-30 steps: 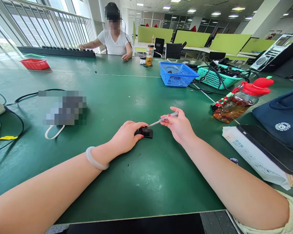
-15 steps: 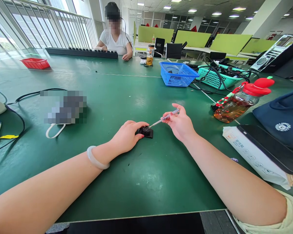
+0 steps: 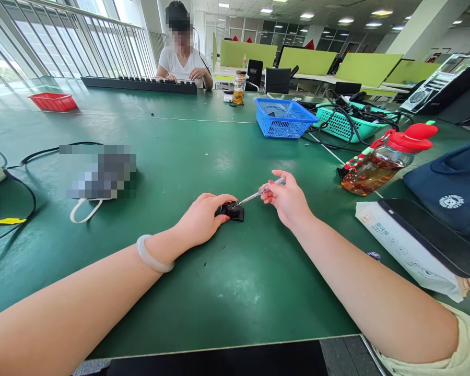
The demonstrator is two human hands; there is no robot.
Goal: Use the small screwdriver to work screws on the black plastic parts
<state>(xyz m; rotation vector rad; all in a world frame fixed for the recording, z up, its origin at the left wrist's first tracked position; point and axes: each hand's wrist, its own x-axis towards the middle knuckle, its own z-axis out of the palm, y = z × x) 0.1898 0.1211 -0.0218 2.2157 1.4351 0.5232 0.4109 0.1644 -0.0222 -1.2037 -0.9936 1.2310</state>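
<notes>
On the green tabletop (image 3: 227, 292) lies a small black part (image 3: 234, 210), a round piece on a flat square base. My left hand (image 3: 204, 218) grips its left side between thumb and fingers. A slim screwdriver (image 3: 260, 191) with a clear handle is pinched in my right hand (image 3: 285, 197). Its shaft slants down to the left, and the tip meets or nearly meets the part's upper right edge; contact cannot be made out. The part's left end is hidden by my left fingers.
At the back stand a blue basket (image 3: 284, 119) and a green basket (image 3: 350, 125) with tangled cables. To the right lie a tilted drink bottle (image 3: 379, 164), a white packet (image 3: 405, 245) and a navy bag (image 3: 448, 183). A person (image 3: 182, 60) sits opposite behind a long black bar (image 3: 141, 85).
My hands keep their hold, with the screwdriver tip still at the black part. The view has shifted slightly. Across the table, the person's hand has risen from the tabletop toward the chest.
</notes>
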